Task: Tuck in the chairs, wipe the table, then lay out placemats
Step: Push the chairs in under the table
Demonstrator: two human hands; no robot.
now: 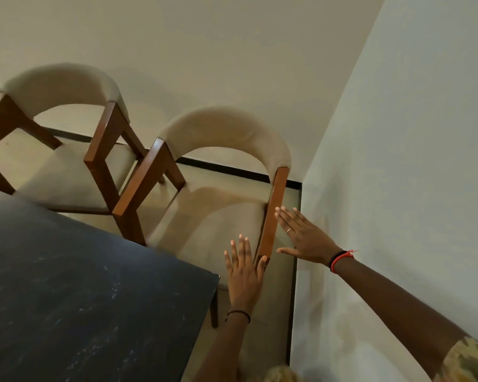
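Pale walls meeting in a corner, dark table (66,271) at lower left. Two beige-cushioned wooden chairs: far chair (66,111) and near chair (221,172), seats partly clear of the table edge. Left hand (244,274) and right hand (305,238) (ring, red wristband) flat, fingers spread, flanking the near chair's wooden armrest (272,213), gripping nothing.

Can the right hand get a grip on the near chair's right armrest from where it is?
Probably yes. The right hand is open, right beside the wooden armrest on its wall side, with nothing between them. The wall is close, leaving little room.
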